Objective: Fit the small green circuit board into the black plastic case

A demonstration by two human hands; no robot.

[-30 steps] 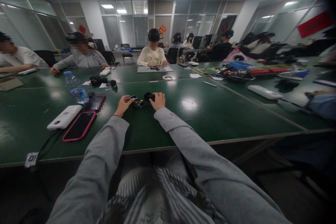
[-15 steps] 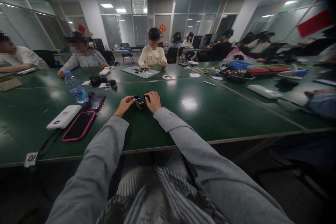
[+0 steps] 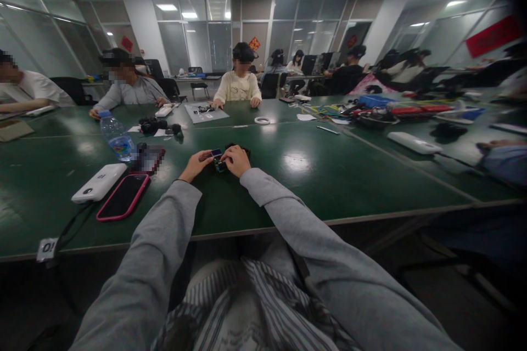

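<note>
On the green table, a small electronic device [image 3: 221, 165] with exposed parts lies between my hands. My left hand [image 3: 196, 165] is closed, thumb and fingers pinching the edge of a small dark-blue screen panel [image 3: 216, 152] that stands up at the device's left side. My right hand [image 3: 237, 161] is bent over the device from the right, its fingertips closed together on the device's upper right part. Exactly what those fingertips pinch is partly hidden. Just behind the right hand shows a black object [image 3: 246, 149], mostly covered by the hand.
To the left are a pink-rimmed phone [image 3: 123, 197], a white power bank [image 3: 99, 182] with a cable, a blurred-out dark item and a water bottle [image 3: 117, 137]. A white tape ring [image 3: 263, 120] and a pen [image 3: 328, 130] lie ahead. Cables and tools pile up at right; people sit around.
My right fingers have shifted left from the black object onto the device, and the black object now shows behind the hand. Across the table, a person's grey board has moved left.
</note>
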